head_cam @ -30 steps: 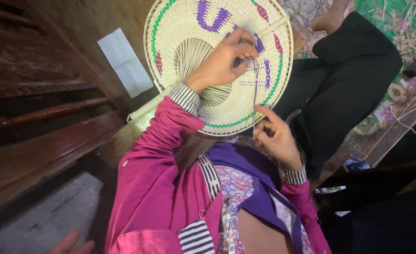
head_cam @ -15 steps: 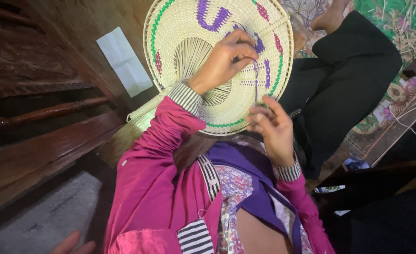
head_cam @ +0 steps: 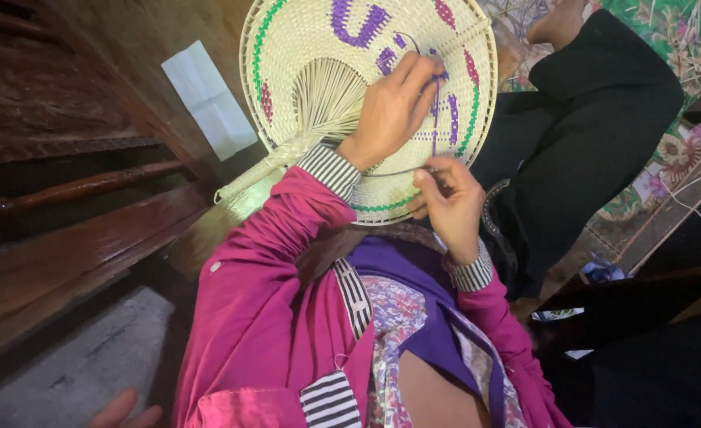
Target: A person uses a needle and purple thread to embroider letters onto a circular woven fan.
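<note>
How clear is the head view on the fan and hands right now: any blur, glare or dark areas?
Head view: woven fan evenly lit, weave sharp, no glare; left hand and right hand sharp; purple strand thin but visible; wooden steps at left dim; edges bend, wide-lens distortion.

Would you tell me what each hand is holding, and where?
Left hand presses the woven fan's face; right hand pinches the purple strand at its lower end.

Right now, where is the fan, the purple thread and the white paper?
fan [head_cam: 311, 36]: head view, on its bare woven top left.
purple thread [head_cam: 434, 119]: head view, on the hanging strand.
white paper [head_cam: 208, 99]: head view, on its middle.
</note>
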